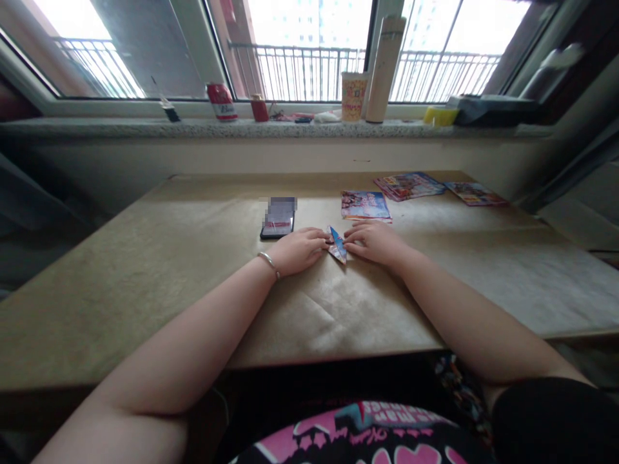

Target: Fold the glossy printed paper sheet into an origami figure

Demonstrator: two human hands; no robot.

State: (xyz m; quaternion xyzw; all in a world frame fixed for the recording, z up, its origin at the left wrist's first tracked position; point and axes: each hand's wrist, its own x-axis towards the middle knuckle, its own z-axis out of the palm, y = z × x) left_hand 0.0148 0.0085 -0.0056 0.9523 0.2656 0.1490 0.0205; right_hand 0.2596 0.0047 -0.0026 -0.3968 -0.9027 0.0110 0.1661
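A small folded piece of printed paper (338, 246), blue and white with pointed ends, lies on the table between my hands. My left hand (302, 250), with a silver bangle at the wrist, rests its fingertips on the paper's left side. From the right, my right hand (378, 243) has its fingers bent and closed at the paper's other edge. Both hands rest low on the tabletop, and the fingers cover part of the paper. Just beyond my left hand lies a phone (279, 219) with its screen lit. Colourful printed sheets (366, 206) lie beyond my right hand.
More printed sheets (410, 185) lie at the back right, with another small stack (474, 193) farther right. The windowsill (290, 130) behind the table (145, 283) holds a red can (221, 103), a patterned cup (353, 96), a tall cylinder (385, 71) and a yellow sponge-like block (440, 116).
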